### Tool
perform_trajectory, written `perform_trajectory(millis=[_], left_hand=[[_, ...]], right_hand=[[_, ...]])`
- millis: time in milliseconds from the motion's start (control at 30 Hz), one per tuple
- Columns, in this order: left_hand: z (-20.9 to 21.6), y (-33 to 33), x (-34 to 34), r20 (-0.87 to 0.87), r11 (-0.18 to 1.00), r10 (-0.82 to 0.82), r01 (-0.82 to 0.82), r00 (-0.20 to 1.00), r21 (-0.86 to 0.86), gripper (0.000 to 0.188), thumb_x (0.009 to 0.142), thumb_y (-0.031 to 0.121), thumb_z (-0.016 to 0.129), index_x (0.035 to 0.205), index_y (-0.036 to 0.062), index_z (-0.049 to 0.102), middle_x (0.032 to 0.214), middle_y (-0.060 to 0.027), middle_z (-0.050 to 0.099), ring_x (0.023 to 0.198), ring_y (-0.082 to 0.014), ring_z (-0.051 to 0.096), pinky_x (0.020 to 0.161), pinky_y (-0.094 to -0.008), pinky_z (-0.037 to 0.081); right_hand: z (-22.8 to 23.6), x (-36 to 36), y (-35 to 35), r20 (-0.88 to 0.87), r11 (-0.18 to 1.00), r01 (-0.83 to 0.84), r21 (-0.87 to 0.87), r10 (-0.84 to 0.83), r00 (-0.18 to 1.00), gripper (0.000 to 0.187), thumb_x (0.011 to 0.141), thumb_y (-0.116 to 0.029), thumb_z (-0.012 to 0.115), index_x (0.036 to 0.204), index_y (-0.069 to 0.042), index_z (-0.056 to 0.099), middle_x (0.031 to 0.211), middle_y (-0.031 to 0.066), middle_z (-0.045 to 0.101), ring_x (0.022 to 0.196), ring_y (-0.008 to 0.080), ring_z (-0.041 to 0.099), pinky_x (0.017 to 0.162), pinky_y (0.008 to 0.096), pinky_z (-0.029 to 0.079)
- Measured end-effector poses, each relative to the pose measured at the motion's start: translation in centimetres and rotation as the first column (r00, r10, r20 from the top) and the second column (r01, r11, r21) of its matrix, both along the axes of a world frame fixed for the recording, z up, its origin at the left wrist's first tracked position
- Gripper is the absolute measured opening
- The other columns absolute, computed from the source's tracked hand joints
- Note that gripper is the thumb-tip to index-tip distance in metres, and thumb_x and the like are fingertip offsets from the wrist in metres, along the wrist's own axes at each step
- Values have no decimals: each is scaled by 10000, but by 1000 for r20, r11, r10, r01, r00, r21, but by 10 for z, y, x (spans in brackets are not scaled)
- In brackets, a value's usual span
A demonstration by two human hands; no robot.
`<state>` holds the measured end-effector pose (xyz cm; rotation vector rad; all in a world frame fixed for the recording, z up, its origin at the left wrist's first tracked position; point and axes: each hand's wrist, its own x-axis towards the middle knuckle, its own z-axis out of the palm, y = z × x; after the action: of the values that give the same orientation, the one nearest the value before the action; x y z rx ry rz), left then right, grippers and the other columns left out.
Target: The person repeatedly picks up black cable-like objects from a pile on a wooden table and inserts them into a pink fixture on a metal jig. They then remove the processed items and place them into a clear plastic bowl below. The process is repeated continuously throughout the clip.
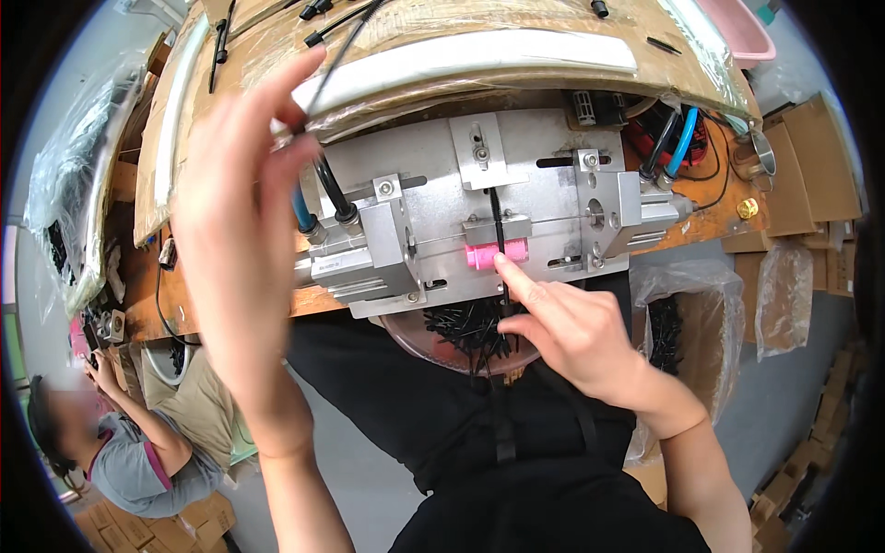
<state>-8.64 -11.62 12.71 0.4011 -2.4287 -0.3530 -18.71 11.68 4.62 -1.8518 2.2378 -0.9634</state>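
A metal fixture plate with a cylinder block at each side lies in front of me. Along its middle runs a thin black rod, crossing a pink block near the front edge. My right hand is closed on the near end of that rod, its index fingertip pressing it by the pink block and the thumb lower down. My left hand, raised at the left and smeared by motion, pinches another thin black rod that slants up and away. The lower end of this rod is partly hidden by the fingers.
Below the fixture, a bowl holds many short black pieces. Cardboard with loose black rods covers the bench behind. Blue and black hoses rise at both sides. At the far left a co-worker sits. Boxes stand right.
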Motion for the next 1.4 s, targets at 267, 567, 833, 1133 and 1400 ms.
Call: perform_trajectory(millis=[267,567,833,1133,1400], left_hand=[[-89,128,44,282,998,51,-43,958,-35,760,689,70,759,1394,-36,494,955,-70,540,858,-241,497,810,-368,427],[-93,128,19,303,996,5,23,953,-89,693,741,-2,625,1410,-60,452,932,-74,469,845,-216,476,730,-306,441],[-22,58,-21,8,981,-55,55,998,-184,447,806,52,656,1250,73,608,940,-83,526,881,-282,512,842,-411,427],[23,-75,-53,359,998,-62,55,931,31,172,942,60,568,1081,36,666,965,-63,669,907,-147,609,858,-262,454],[19,-37,-2,101,990,-107,97,989,104,260,891,-14,642,1141,14,706,1028,-71,659,880,-101,578,818,-232,458]], right_hand=[[94,-150,-111,-727,984,59,-167,-163,667,250,895,-114,651,1116,2,667,901,137,711,732,178,655,587,285,503],[138,-188,-129,-198,984,-88,-156,56,979,195,861,-141,706,984,9,689,796,122,708,662,168,670,561,291,501],[119,-104,-28,303,840,320,-438,-197,932,352,845,-44,654,1186,41,623,860,134,704,615,123,632,514,229,456],[-22,21,-1,23,959,108,-262,-105,994,629,672,93,787,1271,85,595,794,113,692,649,207,686,597,279,540],[-32,14,-4,-40,972,88,-219,-99,994,625,742,-40,782,1319,63,562,790,99,665,605,177,627,519,304,480]])
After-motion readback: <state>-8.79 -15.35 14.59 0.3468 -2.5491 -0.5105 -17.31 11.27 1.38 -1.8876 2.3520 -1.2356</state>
